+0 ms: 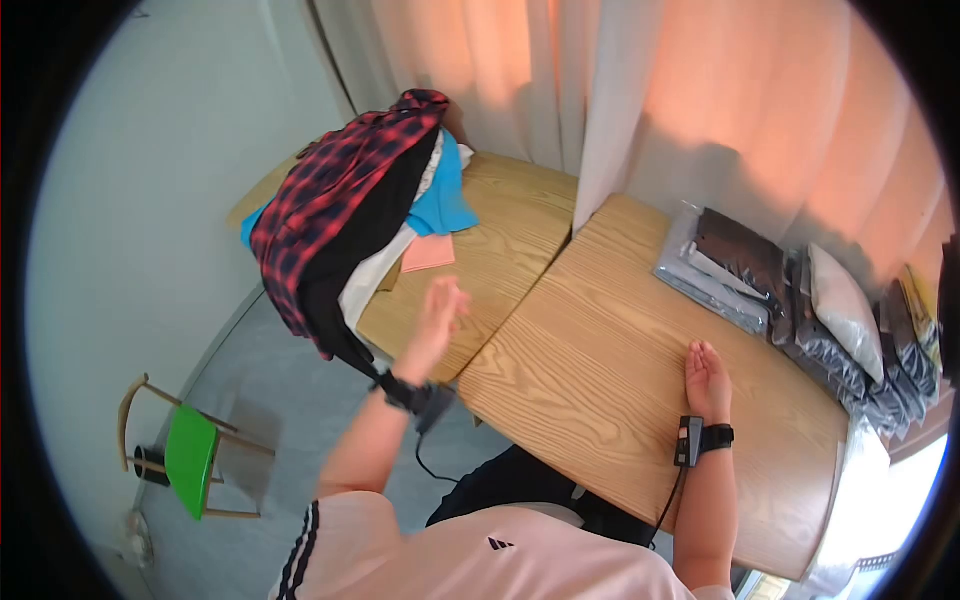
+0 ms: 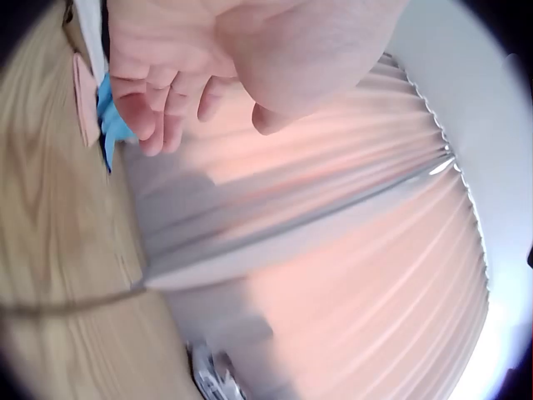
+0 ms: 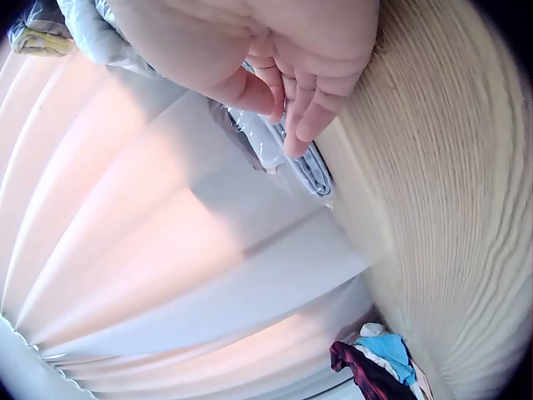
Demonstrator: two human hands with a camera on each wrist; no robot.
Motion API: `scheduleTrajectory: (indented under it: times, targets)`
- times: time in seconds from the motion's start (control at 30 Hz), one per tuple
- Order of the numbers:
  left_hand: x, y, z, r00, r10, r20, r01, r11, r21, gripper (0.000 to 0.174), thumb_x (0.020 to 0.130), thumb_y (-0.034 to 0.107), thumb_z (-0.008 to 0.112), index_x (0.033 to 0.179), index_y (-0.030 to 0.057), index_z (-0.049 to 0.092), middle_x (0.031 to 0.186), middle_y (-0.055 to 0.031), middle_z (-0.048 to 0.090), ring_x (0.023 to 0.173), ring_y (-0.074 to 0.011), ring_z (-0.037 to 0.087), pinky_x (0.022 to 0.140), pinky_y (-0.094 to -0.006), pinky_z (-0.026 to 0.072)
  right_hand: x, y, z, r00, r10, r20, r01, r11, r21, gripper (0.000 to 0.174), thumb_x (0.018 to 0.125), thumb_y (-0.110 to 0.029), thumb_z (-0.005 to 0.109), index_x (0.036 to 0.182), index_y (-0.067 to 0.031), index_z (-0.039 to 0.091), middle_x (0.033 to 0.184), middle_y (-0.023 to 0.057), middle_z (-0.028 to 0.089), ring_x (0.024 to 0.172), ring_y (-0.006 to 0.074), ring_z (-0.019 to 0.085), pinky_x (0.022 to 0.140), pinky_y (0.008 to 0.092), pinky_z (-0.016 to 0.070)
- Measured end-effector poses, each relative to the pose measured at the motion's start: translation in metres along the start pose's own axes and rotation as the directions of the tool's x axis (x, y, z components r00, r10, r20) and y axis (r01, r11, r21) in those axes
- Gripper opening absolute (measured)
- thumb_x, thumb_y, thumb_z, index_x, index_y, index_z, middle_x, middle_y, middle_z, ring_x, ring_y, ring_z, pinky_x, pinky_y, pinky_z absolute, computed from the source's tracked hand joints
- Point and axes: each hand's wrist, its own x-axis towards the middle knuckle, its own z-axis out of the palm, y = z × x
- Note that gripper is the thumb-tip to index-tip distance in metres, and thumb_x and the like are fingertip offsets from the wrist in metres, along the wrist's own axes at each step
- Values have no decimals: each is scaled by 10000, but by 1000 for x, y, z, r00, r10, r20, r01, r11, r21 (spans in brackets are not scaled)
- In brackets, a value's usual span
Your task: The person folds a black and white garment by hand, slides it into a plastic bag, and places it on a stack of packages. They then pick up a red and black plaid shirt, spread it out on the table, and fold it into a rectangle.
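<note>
My left hand (image 1: 434, 325) is raised in front of the left table, its fingers loosely bent and nothing in them. Nearest to it lies a pile of clothes, with a red and black plaid shirt (image 1: 345, 165) on top, a black garment (image 1: 375, 225) under that, and blue cloth (image 1: 445, 205) and a folded pink cloth (image 1: 428, 253) at the side. Over the right table, my right hand (image 1: 708, 382) has relaxed fingers and holds nothing. Beyond its fingertips are folded garments in clear plastic bags, among them a grey one (image 1: 705, 285) and a dark brown one (image 1: 740, 250).
Two wooden tables meet at a narrow seam; the right one (image 1: 590, 370) is in front of me. More bagged garments, including a white one (image 1: 845, 300), line its right back edge. Curtains (image 1: 760, 110) hang behind. A green chair (image 1: 190, 460) stands on the floor at left.
</note>
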Motion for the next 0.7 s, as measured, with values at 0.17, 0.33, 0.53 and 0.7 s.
scheduleTrajectory:
  times: [0.17, 0.33, 0.53, 0.7]
  targets:
    - [101, -48, -113, 926, 155, -343, -10, 922, 388, 379, 855, 265, 569, 1149, 36, 496, 925, -105, 625, 787, -185, 595, 677, -289, 469, -6, 0, 11, 999, -30, -40, 29, 999, -20, 132, 897, -55, 537, 1006, 17, 545, 1007, 94, 592, 988, 206, 573, 912, 289, 477]
    - [142, -77, -212, 774, 228, -591, 379, 581, 720, 456, 757, 238, 612, 1144, 19, 512, 1042, -225, 613, 997, -402, 577, 874, -467, 462, -10, -2, 17, 998, -27, -52, 27, 1000, -12, 116, 894, -49, 537, 987, 20, 547, 991, 100, 595, 974, 209, 580, 893, 285, 489]
    - [147, -93, -253, 731, -22, -682, 648, 338, 683, 461, 785, 238, 587, 1212, 109, 473, 1205, -216, 498, 1137, -417, 484, 894, -529, 449, -12, -3, 22, 997, -3, -78, 0, 999, -35, 99, 897, -53, 534, 962, 19, 553, 952, 102, 607, 932, 205, 601, 850, 283, 514]
    - [150, -69, -242, 700, -23, -714, 697, 237, 676, 420, 813, 231, 594, 1204, 132, 475, 1161, -180, 495, 1098, -374, 514, 867, -495, 478, -15, -5, 28, 998, 16, -55, -18, 999, -44, 86, 899, -63, 538, 943, 5, 565, 933, 101, 617, 931, 202, 605, 841, 279, 518]
